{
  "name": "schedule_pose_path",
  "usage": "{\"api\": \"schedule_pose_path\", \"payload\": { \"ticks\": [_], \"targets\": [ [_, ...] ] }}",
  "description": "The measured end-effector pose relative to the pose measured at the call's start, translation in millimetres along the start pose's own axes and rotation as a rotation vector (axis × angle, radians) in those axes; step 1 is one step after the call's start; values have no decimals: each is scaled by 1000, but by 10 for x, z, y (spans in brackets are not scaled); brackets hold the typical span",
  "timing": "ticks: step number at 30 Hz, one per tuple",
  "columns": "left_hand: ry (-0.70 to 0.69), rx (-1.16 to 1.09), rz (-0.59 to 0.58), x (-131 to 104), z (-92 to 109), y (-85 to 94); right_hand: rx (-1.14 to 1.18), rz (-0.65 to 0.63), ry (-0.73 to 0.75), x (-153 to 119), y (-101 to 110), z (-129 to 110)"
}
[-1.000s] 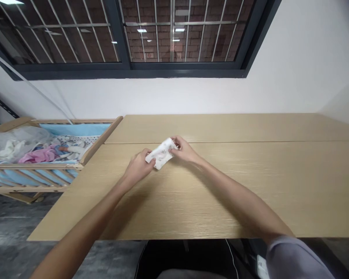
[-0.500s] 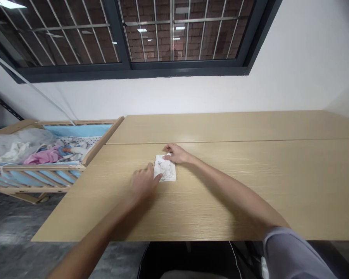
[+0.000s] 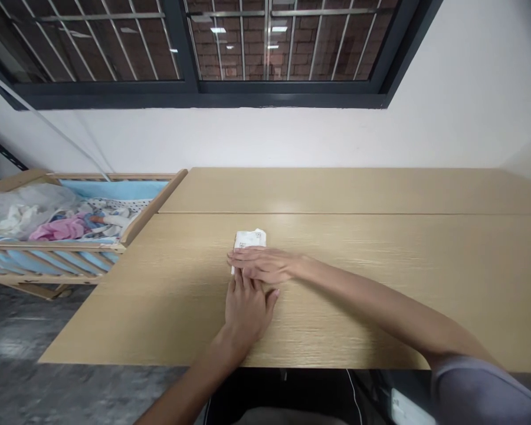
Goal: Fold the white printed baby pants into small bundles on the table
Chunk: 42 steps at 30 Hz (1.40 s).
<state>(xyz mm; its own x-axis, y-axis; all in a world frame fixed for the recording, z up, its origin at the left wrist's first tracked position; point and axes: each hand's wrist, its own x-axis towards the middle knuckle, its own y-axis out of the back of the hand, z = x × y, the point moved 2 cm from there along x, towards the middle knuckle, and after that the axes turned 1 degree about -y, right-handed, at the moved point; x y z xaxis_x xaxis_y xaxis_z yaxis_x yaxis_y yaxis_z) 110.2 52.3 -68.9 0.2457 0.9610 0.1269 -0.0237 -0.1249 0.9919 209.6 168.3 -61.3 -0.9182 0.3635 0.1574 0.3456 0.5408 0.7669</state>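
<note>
A small white folded cloth with faint printed marks lies flat on the wooden table. My right hand rests flat across its lower part, fingers stretched out to the left. Just below, my left hand lies palm down with its fingers extended, their tips at the cloth's near edge and touching or partly under my right hand. Only the cloth's far part and a sliver at its left side show; my hands hide the rest. Whether it is cloth or soft paper is hard to tell.
To the left stands a wooden crib with blue lining, holding a pink cloth and other fabrics. A white wall and a dark-framed barred window rise behind the table. A white cable hangs below the near edge.
My right hand has moved from the cloth's far corner down across its lower part and flattened. My left hand has shifted from the left side to the near edge. The view has tilted slightly down.
</note>
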Motion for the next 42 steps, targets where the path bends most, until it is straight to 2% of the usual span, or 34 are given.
{"api": "schedule_pose_path", "payload": {
  "ticks": [3, 8, 15, 18, 21, 25, 27, 30, 34, 37, 39, 42],
  "targets": [
    [20, 5, 52, -7, -16, -16, -70, 13, -51, 17, 123, 206],
    [23, 44, 22, -20, -35, 1, -154, 34, -91, 59, 283, 447],
    [36, 68, 34, -31, 13, -35, -206, 71, -136, 74, 274, 619],
    [24, 59, 36, -1, -18, 29, -158, 104, -168, 69, 271, 615],
    [22, 20, 45, 120, -169, 201, -83, 262, -263, 57, 356, 593],
    [171, 67, 11, 376, -545, 401, -115, 571, -396, 36, 513, 567],
    [218, 76, -28, 499, -702, 422, -143, 584, -429, 37, 523, 549],
    [202, 42, -99, 653, -780, 368, -118, 498, -453, 42, 449, 508],
    [118, -10, -161, 763, -646, 335, -120, 558, -544, 19, 345, 385],
    [73, -37, -156, 677, -544, 503, -132, 631, -634, -5, 275, 147],
    [34, -57, -145, 477, -545, 708, -30, 623, -673, -25, 180, -118],
    [-69, -183, -168, -69, -704, 1009, 270, 550, -579, -55, -68, -679]
  ]
}}
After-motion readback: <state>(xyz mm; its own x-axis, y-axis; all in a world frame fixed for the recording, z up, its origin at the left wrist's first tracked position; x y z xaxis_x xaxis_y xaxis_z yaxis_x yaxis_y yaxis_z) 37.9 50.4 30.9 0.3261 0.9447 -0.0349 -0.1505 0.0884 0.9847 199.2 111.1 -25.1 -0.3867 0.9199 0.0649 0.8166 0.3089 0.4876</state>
